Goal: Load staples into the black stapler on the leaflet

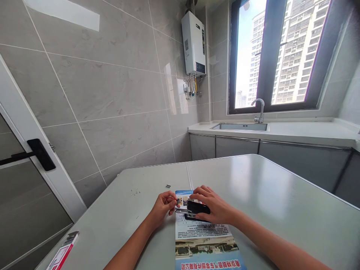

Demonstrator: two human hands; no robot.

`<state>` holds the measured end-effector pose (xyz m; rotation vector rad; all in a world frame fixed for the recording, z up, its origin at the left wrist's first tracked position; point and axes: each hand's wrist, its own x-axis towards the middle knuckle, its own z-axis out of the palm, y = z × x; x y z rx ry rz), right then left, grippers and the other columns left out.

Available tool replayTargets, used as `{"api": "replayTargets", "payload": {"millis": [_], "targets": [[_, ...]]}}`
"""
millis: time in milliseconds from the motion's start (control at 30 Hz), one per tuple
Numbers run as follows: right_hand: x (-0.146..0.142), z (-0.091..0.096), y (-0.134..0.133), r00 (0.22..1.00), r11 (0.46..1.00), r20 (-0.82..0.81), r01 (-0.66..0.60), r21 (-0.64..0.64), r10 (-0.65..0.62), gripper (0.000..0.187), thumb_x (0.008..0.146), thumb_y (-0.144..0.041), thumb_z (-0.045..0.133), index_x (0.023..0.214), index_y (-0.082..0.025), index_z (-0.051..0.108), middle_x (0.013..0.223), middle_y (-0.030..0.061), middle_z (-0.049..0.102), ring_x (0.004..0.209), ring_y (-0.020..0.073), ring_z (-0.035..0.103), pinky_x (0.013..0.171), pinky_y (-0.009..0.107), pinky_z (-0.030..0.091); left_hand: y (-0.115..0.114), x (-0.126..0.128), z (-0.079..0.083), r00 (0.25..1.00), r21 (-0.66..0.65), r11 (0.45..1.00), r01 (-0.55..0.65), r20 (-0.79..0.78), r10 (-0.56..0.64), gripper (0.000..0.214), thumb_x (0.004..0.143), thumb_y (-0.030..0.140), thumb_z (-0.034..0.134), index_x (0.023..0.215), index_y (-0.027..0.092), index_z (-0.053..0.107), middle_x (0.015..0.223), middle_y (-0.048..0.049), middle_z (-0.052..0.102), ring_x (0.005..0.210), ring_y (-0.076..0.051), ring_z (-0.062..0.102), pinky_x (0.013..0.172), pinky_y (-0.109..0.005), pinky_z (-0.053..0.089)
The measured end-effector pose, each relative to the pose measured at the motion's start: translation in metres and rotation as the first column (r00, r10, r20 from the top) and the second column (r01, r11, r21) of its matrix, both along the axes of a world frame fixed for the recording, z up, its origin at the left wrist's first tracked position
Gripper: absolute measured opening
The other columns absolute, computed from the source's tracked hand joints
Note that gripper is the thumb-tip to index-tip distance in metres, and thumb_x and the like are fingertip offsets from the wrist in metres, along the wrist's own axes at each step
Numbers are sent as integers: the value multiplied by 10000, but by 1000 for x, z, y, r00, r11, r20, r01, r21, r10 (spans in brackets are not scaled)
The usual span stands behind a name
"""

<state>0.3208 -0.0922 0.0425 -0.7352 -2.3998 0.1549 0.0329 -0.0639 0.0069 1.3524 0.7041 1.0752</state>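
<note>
A black stapler [197,208] lies on a printed flyer [202,240] on the grey folding table [267,195]. My right hand [215,205] is closed over the stapler from the right, fingers curled around its top. My left hand [164,204] pinches something small at the stapler's left end, by its metal front; I cannot make out what it is. A small strip of staples [168,186] lies loose on the table beyond my left hand.
A red and white box [64,252] sits at the table's near left corner. Behind the table run a counter with a sink [240,126] and tap [260,108] under a window. A water heater [194,43] hangs on the tiled wall. A door [25,157] stands at left.
</note>
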Motion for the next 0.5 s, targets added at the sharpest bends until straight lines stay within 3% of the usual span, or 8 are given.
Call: {"api": "replayTargets", "payload": {"millis": [100, 233, 367, 500], "targets": [[-7, 6, -8, 999, 981, 28, 14, 192, -19, 356, 1015, -412, 602, 1306, -207, 597, 1211, 132, 648, 1065, 239, 569, 932, 405, 470, -3, -1, -3, 996, 31, 996, 84, -31, -83, 436, 741, 505, 893, 835, 121, 708, 659, -61, 716, 448, -64, 476, 438, -179, 304], [-25, 1, -23, 986, 908, 125, -149, 392, 107, 240, 1052, -348, 545, 1226, -197, 611, 1118, 88, 690, 975, 197, 569, 931, 385, 435, -10, -1, 0, 980, 47, 983, 180, -91, -175, 422, 718, 476, 917, 806, 110, 727, 651, -69, 712, 467, -72, 502, 433, -176, 329], [-42, -6, -37, 975, 859, 178, -205, 469, 135, 152, 1038, -273, 560, 1162, -201, 612, 1001, 46, 691, 887, 172, 555, 894, 358, 424, -15, 0, 4, 975, 34, 978, 206, -95, -202, 431, 664, 458, 952, 761, 114, 711, 652, -41, 689, 448, -55, 477, 426, -172, 358], [-45, -12, -37, 982, 860, 159, -170, 481, 105, 153, 1017, -153, 527, 1145, -194, 598, 929, 37, 666, 815, 165, 523, 842, 344, 420, -16, 0, 2, 962, 22, 968, 252, -115, -248, 432, 636, 448, 966, 733, 111, 715, 669, -50, 704, 443, -55, 477, 431, -176, 353]]}}
